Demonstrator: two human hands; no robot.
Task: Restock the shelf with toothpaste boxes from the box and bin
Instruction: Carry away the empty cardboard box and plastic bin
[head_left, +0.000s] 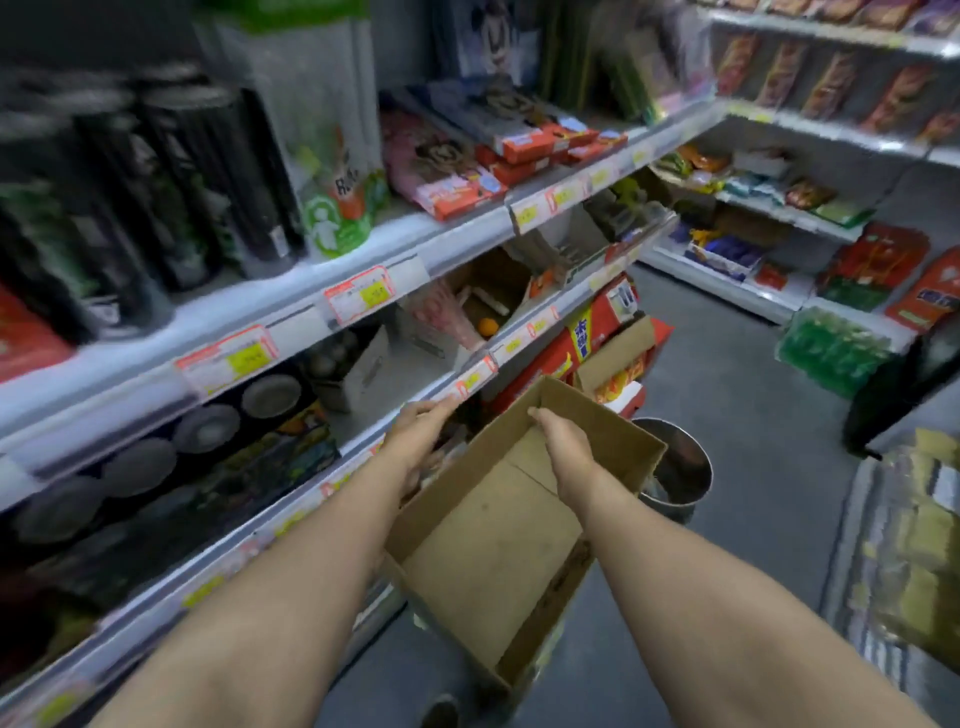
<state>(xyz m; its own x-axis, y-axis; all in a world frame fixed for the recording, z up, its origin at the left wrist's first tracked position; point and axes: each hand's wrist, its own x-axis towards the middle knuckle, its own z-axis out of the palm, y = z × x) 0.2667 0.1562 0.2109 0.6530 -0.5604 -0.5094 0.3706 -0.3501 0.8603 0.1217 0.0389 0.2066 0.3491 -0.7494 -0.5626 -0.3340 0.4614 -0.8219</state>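
Observation:
An open cardboard box (488, 551) sits tilted in front of me at the shelf's foot, and its inside looks empty. My right hand (563, 449) reaches into it, fingers pointing at the far wall, with nothing visible in them. My left hand (418, 434) is just outside the box's left wall by the lower shelf's price rail (470, 376), fingers stretched out and holding nothing. Red toothpaste boxes (524, 148) lie stacked on the upper shelf, with pink-and-red ones (457, 195) in front. A round metal bin (678, 467) stands on the floor behind the box; its contents are hidden.
Shelves run along my left, holding dark cans (208, 171), round tins (208, 426) and open cartons (358, 374). Red cartons (587, 332) stand on the floor beyond the box. More shelving (779, 208) fills the far wall, and packaged goods (914, 545) sit at my right. Grey floor (753, 389) lies between.

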